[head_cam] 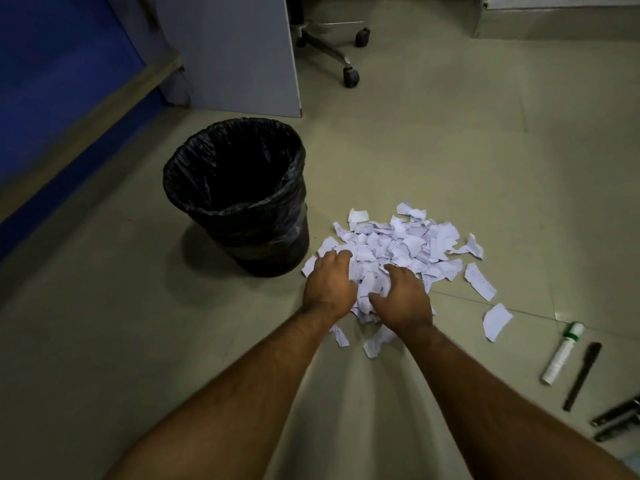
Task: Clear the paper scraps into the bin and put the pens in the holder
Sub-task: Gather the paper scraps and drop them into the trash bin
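Observation:
A heap of torn white paper scraps (405, 244) lies on the floor, just right of a black bin (239, 192) lined with a black bag. My left hand (329, 280) and my right hand (403, 296) rest palm down on the near edge of the heap, fingers curled around a clump of scraps between them. At the right lie a white marker with a green band (562, 353), a black pen (581, 375) and more dark pens (618, 422) by the frame edge. No pen holder is in view.
A grey desk panel (239, 53) stands behind the bin. An office chair's wheeled base (332, 46) is beyond it. A blue wall with a skirting board (69, 133) runs along the left. Loose scraps (497, 320) lie apart from the heap.

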### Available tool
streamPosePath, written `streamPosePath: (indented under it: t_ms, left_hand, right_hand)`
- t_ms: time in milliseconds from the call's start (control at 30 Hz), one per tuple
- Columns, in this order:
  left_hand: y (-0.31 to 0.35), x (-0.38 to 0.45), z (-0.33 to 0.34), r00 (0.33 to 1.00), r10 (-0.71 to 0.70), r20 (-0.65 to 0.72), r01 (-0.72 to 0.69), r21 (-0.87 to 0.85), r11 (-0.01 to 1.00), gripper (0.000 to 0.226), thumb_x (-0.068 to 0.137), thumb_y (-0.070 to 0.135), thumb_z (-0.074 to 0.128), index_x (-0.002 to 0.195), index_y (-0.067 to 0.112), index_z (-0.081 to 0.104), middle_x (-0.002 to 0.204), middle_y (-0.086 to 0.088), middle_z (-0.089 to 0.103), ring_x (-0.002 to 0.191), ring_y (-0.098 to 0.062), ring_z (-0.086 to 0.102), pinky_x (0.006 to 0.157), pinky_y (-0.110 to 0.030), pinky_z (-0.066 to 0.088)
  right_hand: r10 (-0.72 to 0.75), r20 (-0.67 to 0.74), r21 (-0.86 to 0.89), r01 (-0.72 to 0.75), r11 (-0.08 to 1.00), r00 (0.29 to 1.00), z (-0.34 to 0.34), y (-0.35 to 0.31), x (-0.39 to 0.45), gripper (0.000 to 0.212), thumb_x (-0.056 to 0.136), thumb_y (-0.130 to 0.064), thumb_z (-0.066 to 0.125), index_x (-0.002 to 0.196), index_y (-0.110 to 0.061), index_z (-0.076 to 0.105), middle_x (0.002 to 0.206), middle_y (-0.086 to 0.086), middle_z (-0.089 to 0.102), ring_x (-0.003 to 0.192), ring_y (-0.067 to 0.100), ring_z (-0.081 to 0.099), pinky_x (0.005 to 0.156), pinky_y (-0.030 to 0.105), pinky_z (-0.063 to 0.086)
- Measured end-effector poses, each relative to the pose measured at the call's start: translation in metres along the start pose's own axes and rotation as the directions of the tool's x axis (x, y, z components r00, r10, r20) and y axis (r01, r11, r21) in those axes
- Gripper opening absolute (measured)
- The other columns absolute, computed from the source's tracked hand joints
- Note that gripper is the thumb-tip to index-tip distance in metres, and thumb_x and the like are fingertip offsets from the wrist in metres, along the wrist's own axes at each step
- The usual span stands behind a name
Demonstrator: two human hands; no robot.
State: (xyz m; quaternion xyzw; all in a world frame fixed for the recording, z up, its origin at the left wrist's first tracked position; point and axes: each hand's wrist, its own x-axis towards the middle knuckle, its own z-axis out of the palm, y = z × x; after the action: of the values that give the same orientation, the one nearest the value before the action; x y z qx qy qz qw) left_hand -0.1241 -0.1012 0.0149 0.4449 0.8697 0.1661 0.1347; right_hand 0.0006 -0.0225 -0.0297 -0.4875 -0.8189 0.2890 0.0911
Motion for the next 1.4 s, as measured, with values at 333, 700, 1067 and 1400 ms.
streamPosePath:
  t_ms: [333, 700, 1067, 1400]
  left_hand:
    - [0.000, 0.013, 0.042, 0.892, -0.124, 0.435, -0.045, 0.358, 0.933, 0.113, 0.067, 0.061, 0.076, 0.154, 0.035, 0.009, 0.159, -0.010, 0.018, 0.141, -0.036, 0.028, 0.107, -0.046, 0.040]
    - [0.009, -0.009, 0.059, 0.957, -0.012, 0.291, -0.069, 0.264, 0.962, 0.041, 0.082, 0.019, 0.073, 0.121, 0.015, 0.062, 0.123, -0.006, 0.063, 0.119, -0.023, 0.058, 0.114, -0.034, 0.028]
    - [0.010, -0.005, 0.022, 0.914, -0.406, 0.003, 0.361, -0.464, 0.809, 0.010, 0.085, 0.010, 0.063, 0.085, 0.006, 0.072, 0.087, -0.014, 0.073, 0.082, -0.032, 0.066, 0.064, -0.024, 0.042]
    - [0.041, 0.015, -0.104, 0.935, -0.319, -0.157, 0.183, -0.555, 0.812, 0.022, 0.084, 0.007, 0.064, 0.066, 0.016, 0.055, 0.065, -0.001, 0.057, 0.066, -0.018, 0.051, 0.057, -0.024, 0.034]
  right_hand:
    - [-0.080, 0.116, -0.374, 0.118, 0.920, 0.990, 0.008, 0.042, -0.010, 0.084, 0.075, -0.066, 0.059, 0.146, -0.025, 0.041, 0.140, 0.009, 0.050, 0.122, 0.034, 0.050, 0.093, 0.043, 0.046]
    - [-0.024, 0.138, -0.154, 0.046, 0.987, 0.990, 0.009, 0.024, -0.013, 0.020, 0.091, -0.023, 0.053, 0.101, -0.015, 0.068, 0.102, 0.012, 0.067, 0.097, 0.035, 0.064, 0.071, 0.032, 0.042]
    - [0.444, 0.069, 0.503, -0.415, 0.758, 0.893, 0.001, 0.000, -0.004, 0.036, 0.082, -0.028, 0.077, 0.105, -0.001, 0.070, 0.107, 0.019, 0.072, 0.101, 0.037, 0.068, 0.076, 0.027, 0.047]
    - [0.351, -0.064, 0.759, -0.182, 0.625, 0.934, -0.057, -0.111, 0.014, 0.036, 0.080, -0.037, 0.074, 0.061, -0.009, 0.061, 0.055, -0.001, 0.059, 0.065, 0.035, 0.071, 0.066, 0.053, 0.059]
